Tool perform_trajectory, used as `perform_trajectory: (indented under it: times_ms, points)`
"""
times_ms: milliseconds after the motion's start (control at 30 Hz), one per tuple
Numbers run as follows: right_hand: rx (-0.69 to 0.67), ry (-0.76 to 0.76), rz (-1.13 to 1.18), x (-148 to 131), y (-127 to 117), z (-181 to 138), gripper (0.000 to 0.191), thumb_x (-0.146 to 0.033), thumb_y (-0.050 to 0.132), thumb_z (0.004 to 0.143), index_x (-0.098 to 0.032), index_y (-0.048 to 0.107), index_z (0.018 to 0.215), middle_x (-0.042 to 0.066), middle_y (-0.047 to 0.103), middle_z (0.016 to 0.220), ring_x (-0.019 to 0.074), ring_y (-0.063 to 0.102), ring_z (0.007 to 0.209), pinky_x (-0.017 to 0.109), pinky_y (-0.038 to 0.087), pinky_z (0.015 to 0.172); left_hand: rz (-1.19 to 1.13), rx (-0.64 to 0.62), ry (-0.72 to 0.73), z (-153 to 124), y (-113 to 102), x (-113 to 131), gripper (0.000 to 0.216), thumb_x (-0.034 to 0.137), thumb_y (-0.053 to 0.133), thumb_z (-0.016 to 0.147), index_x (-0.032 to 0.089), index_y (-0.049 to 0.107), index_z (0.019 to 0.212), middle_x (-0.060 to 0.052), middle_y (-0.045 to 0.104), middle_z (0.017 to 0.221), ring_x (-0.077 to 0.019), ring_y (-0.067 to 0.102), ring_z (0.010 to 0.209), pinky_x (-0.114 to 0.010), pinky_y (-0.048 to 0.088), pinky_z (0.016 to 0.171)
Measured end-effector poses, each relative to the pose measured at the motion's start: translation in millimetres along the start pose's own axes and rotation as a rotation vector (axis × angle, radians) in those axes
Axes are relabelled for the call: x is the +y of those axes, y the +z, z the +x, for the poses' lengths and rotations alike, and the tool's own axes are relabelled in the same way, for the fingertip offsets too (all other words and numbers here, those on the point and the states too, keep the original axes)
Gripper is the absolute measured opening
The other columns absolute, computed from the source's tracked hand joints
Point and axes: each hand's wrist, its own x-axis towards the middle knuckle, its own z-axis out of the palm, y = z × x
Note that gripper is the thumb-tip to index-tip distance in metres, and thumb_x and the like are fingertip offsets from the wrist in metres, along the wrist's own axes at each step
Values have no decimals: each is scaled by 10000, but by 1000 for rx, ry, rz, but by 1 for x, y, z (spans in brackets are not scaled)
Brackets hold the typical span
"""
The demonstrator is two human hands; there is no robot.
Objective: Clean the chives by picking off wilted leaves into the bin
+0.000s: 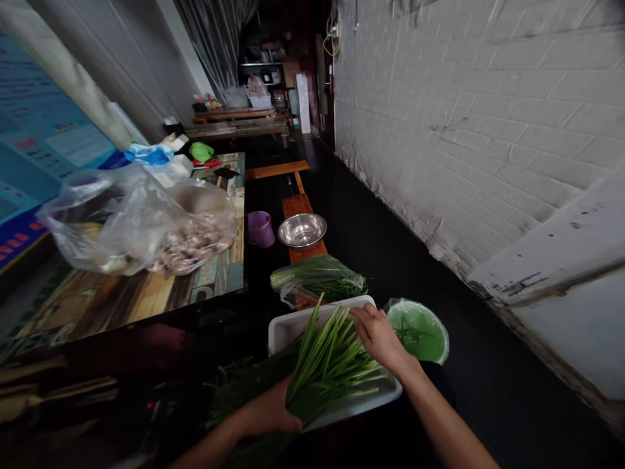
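Observation:
A bunch of garlic chives point(332, 365) lies slantwise over a white rectangular tub point(383, 397), pale stalk ends toward the right and dark leaves trailing left. My left hand point(273, 407) is wrapped around the bunch low down, its fingers mostly hidden under the stalks. At the upper stalk ends, my right hand point(378, 332) has its fingers bent and closed on the chives; the fingertips are partly hidden. A green bucket point(432, 326) with a clear plastic liner and a few green scraps in it stands just right of my right hand.
Beyond the tub, more chives in a plastic bag point(317, 277) lie on a wooden bench point(297, 206) with a metal bowl point(302, 230). A purple bucket point(261, 228) stands beside it. Clear bags of food point(190, 238) rest on the left table point(227, 277). A white brick wall point(463, 130) runs along the right.

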Motion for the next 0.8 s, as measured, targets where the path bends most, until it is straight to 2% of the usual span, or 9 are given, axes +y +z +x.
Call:
perform_trajectory:
  times_ms: [67,167,300,367,433,533,633,733,800]
  points:
    - [-105,-53,-183,-5,3,0,164,-294,647,866,-196,695,989,60,611,886,202,581,805,331,405,747,7,-22,23,-1,0,3,915,80,705,522,189,454,1395,-83,556,1416,-323,480,1284,-443,298,1140]
    - [-153,-106,-264,-4,1,0,184,-335,755,798,-211,722,929,50,615,874,200,584,819,323,368,746,-12,-44,31,-2,1,5,921,81,702,526,186,445,1404,-91,542,1431,-329,458,1308,-458,270,1153]
    - [-187,-120,-280,-1,6,-2,37,-231,735,806,-218,725,773,39,625,852,199,586,846,340,335,772,-37,-50,76,1,2,2,920,92,708,537,209,448,1412,-74,548,1427,-331,462,1302,-472,266,1154]
    - [-188,-88,-292,-1,14,-6,147,-135,671,825,-199,698,695,33,626,819,189,585,840,340,329,770,-16,-55,91,2,3,0,911,97,709,536,217,459,1403,-67,549,1429,-334,464,1301,-470,266,1157]
    - [-156,-75,-291,0,23,-11,206,-82,607,844,-184,676,679,35,627,812,184,582,838,336,330,763,-16,-63,93,3,3,0,914,98,712,531,215,457,1401,-68,538,1443,-331,460,1310,-456,267,1161]
    - [-68,-93,-260,3,32,-17,194,-83,554,870,-190,685,774,50,636,869,202,573,867,339,352,768,-52,-61,28,1,1,4,934,82,704,515,198,446,1405,-73,520,1464,-318,444,1328,-438,259,1168]
    - [47,-11,-91,9,36,-18,182,-113,535,885,-201,675,810,43,624,835,194,575,809,318,405,742,-69,-70,-37,-1,0,8,935,65,696,496,191,464,1393,-68,558,1425,-312,464,1307,-430,280,1156]
    - [129,73,103,17,34,-16,175,-150,524,887,-206,650,780,32,599,782,177,578,732,287,449,682,-60,-79,-12,-2,-1,9,912,57,687,494,202,494,1373,-58,595,1380,-314,479,1293,-430,292,1147]
    - [160,90,146,21,31,-15,176,-183,517,891,-211,642,769,35,599,780,182,587,734,288,465,683,-65,-79,-5,-1,-1,10,899,66,685,499,208,502,1367,-55,610,1360,-322,486,1286,-443,295,1144]
